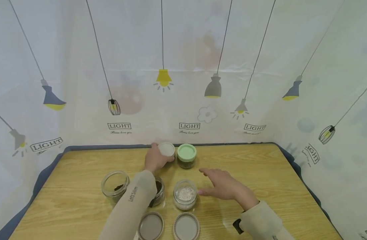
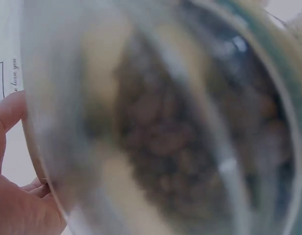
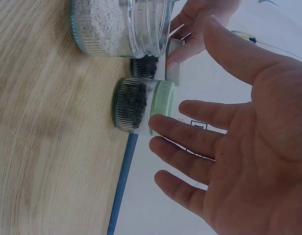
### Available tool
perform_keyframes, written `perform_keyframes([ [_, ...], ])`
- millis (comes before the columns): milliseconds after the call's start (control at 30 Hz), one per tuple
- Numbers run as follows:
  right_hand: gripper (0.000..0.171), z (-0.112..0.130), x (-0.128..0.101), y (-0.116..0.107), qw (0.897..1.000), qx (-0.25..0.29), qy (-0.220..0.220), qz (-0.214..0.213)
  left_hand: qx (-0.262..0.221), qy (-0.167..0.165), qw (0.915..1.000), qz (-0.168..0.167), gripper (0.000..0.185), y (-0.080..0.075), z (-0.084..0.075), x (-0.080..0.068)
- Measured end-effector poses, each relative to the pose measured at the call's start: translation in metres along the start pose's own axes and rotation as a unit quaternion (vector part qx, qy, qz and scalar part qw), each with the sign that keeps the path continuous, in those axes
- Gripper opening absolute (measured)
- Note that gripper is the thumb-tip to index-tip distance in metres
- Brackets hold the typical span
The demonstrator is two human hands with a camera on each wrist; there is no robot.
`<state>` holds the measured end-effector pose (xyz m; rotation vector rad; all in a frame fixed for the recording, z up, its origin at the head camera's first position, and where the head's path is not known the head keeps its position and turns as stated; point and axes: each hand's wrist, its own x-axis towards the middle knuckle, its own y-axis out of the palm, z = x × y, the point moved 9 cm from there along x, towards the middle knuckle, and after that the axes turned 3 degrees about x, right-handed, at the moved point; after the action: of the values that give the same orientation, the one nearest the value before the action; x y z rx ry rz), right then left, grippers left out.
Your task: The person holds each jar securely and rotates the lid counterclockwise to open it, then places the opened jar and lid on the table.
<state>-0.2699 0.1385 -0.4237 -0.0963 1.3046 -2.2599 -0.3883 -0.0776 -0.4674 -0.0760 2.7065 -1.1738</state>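
At the back middle of the wooden table (image 1: 261,173), my left hand (image 1: 157,158) grips a white-lidded jar (image 1: 166,149); its lid edge and my fingers (image 3: 183,51) also appear in the right wrist view. The left wrist view is filled by a blurred jar of dark contents (image 2: 170,127), with my fingers (image 2: 11,191) at its left edge. A green-lidded jar (image 1: 186,155) of dark grains (image 3: 134,105) stands just right of the white-lidded one. My right hand (image 1: 216,183) hovers open, fingers spread, right of an open jar of pale grains (image 1: 185,194); its palm (image 3: 249,142) holds nothing.
An open jar with dark contents (image 1: 114,185) stands front left, and another (image 1: 158,192) is partly hidden under my left forearm. Two loose lids (image 1: 150,226) (image 1: 186,227) lie by the front edge. A printed curtain (image 1: 183,66) surrounds the table.
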Motion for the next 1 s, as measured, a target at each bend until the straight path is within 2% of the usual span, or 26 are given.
perform_keyframes([
  [233, 0.078, 0.001, -0.002, -0.002, 1.0, 0.003, 0.0, 0.001, -0.009, 0.013, 0.9997, -0.017, 0.092, -0.008, -0.01, -0.003],
  [600, 0.079, 0.004, -0.007, -0.006, 1.0, 0.008, -0.007, -0.004, -0.011, 0.023, 0.9995, -0.019, 0.091, -0.02, -0.021, -0.009],
  [1000, 0.079, 0.003, -0.015, -0.011, 1.0, 0.014, -0.011, -0.019, -0.058, 0.077, 0.9951, -0.022, 0.085, -0.035, -0.034, -0.022],
])
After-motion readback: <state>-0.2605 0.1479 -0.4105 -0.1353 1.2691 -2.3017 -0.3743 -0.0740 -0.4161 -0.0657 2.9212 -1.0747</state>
